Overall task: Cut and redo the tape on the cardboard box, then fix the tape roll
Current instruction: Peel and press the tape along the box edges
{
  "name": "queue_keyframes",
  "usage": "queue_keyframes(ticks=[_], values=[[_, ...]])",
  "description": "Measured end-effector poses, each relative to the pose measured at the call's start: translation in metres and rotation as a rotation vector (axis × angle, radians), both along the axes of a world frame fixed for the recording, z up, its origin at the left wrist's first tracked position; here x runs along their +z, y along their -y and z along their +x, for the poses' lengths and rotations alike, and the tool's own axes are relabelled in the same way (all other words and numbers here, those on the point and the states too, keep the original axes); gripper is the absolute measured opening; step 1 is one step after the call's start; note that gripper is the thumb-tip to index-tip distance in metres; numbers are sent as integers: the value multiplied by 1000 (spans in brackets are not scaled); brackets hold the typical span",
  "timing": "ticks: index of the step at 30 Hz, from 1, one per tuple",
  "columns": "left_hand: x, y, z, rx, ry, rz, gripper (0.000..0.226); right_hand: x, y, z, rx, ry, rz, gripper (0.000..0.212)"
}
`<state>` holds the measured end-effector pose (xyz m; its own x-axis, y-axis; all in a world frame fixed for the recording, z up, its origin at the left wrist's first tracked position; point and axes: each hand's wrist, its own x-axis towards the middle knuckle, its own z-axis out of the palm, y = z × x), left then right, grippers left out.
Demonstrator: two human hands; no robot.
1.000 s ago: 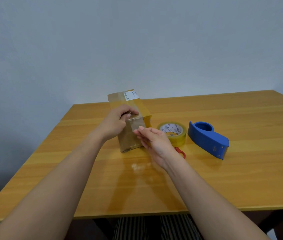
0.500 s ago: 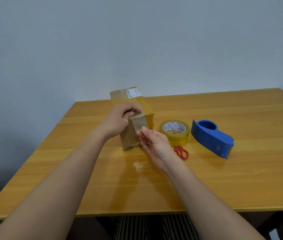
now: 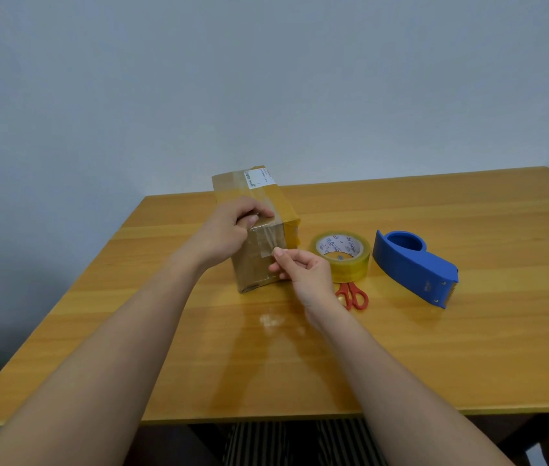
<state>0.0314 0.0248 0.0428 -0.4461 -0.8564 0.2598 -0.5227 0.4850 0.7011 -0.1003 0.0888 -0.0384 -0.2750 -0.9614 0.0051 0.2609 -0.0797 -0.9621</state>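
Cardboard box (image 3: 259, 237) near counter's (image 3: 434, 348) far left corner. Left hand (image 3: 229, 227) grips its top edge; right hand (image 3: 303, 270) pinches clear tape end (image 3: 271, 245) on near face. Risk: strip tears or sticks to itself; box could tip if the grip slackens

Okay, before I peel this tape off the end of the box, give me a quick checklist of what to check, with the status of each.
1. Box steadied: ok. The left hand grips the top near edge of the cardboard box.
2. Tape end caught: ok. The right hand pinches the clear tape strip at its lower edge.
3. Strip free to peel: cannot tell how firmly it sticks.
4. Scissors within reach: ok, beside the right wrist.
5. Tape roll ready: ok, flat on the table, outside the blue dispenser.
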Motion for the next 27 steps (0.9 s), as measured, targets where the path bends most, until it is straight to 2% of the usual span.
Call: queue_keyframes(ticks=[5,11,15,27], values=[[1,-2,-1,6,-37,31,31,-1,2,2,-27,20,1,12],[-1,-3,2,-11,-44,12,15,-2,5,4,-36,19,3,9],[-6,1,2,-11,-41,-7,24,-2,5,4,-25,20,-8,6],[-7,2,-1,8,-60,-33,19,-2,-2,3,-2,59,58,14]])
